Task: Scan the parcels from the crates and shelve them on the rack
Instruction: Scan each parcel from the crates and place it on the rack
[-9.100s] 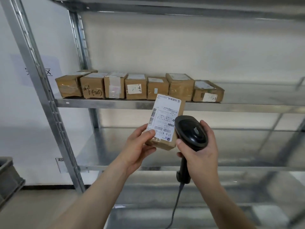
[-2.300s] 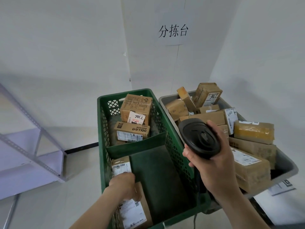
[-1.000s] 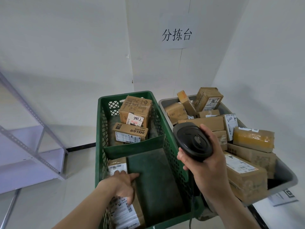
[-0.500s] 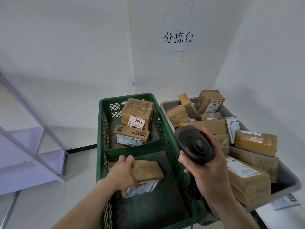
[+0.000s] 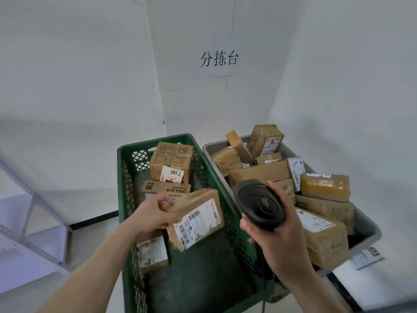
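Observation:
My left hand (image 5: 153,213) grips a small brown parcel (image 5: 195,219) by its left end, holding it above the green crate (image 5: 126,199) with its white barcode label facing me. My right hand (image 5: 274,231) holds a black barcode scanner (image 5: 259,203) by the handle, just right of the parcel and over the crate's right wall. The scanner's round head faces me. Three more parcels lie in the green crate: a tall box marked 7786 (image 5: 172,162), a flat one (image 5: 165,188) in front of it, and one (image 5: 152,251) under my left wrist.
A grey crate (image 5: 367,227) to the right is heaped with several brown parcels. A corner of the metal rack (image 5: 29,213) shows at the left edge. White walls close in behind, with a paper sign (image 5: 218,59) on the back wall.
My left hand has lifted the parcel out of the green crate and turned its label up toward me. The scanner hand has stayed in about the same place.

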{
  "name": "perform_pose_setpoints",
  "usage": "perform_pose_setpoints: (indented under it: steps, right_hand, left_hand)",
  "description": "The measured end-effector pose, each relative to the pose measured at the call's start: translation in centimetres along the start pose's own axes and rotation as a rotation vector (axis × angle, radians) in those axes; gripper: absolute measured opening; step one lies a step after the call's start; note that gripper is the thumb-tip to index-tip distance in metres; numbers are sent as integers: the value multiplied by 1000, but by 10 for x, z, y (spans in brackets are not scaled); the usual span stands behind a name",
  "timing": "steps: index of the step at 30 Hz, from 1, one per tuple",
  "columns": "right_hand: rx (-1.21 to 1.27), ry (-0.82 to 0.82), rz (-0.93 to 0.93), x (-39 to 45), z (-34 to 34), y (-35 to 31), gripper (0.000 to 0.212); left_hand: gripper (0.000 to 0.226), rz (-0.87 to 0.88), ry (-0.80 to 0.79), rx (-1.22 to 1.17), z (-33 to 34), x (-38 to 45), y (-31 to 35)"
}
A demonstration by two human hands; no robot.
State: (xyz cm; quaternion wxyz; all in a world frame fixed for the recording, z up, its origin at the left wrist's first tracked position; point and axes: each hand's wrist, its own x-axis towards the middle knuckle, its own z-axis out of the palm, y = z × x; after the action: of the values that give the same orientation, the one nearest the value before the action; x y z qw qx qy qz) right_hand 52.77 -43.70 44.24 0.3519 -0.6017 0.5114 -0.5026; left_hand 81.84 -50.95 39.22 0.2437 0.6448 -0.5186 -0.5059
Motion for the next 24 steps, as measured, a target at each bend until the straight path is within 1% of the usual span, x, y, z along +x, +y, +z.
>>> perform_pose_setpoints:
  steps: [2,3,6,9,11,16,21,24]
  right_hand:
    - [14,-3,28,-3,-3,-3,84]
    - [15,-4,37,-4,-4,-6,83]
    - [-5,4,40,-10,-7,-15,85]
    - [-34,4,12,-17,-16,-24,88]
    - [-56,1,-19,-21,-25,-31,85]
    - [-131,6,-82,-37,-55,-47,84]
    - [-107,27,-93,-64,-96,-63,82]
    - [-55,34,-55,-84,-125,-65,82]
  left_hand:
    - [44,23,30,-221,-10,2,21]
    - [44,45,40,-293,-13,3,33]
    - [42,137,43,-389,-12,4,69]
    - [42,218,29,-363,-2,-1,104]
    - [40,270,31,-339,7,-7,125]
    - [37,346,33,-247,35,-28,167]
    - [33,389,24,-150,76,-64,195]
    - [34,401,28,-99,107,-86,206]
